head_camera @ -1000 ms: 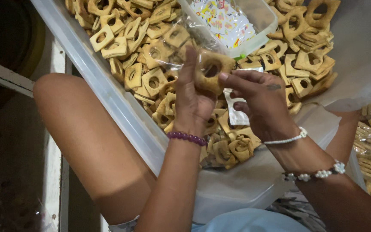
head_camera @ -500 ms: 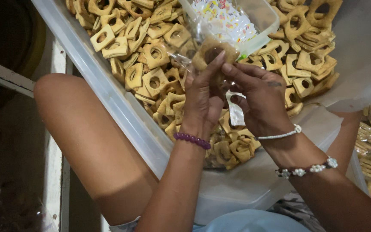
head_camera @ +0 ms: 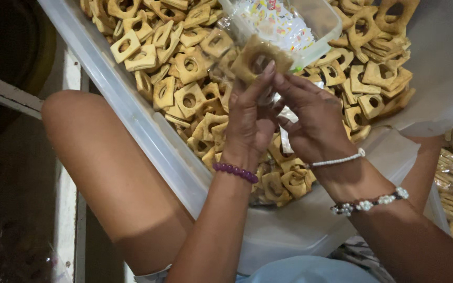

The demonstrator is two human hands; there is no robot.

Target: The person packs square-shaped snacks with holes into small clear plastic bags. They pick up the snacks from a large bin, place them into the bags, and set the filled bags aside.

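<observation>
Translucent bin (head_camera: pixel 148 133) on lap, full of square holed biscuits (head_camera: pixel 184 68). Left hand (head_camera: pixel 250 123) and right hand (head_camera: pixel 313 123) pinch one biscuit (head_camera: pixel 259 58) in clear wrap above bin's middle, beside tub (head_camera: pixel 318 26).

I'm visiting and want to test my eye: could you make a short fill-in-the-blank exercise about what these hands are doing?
1. Both hands, the left hand and the right hand, hold up one square biscuit with a ____ in its middle.
2. The big clear tub is full of more ____.
3. The left wrist wears a bracelet of ____ beads.

Missing words: hole; biscuits; purple
</observation>
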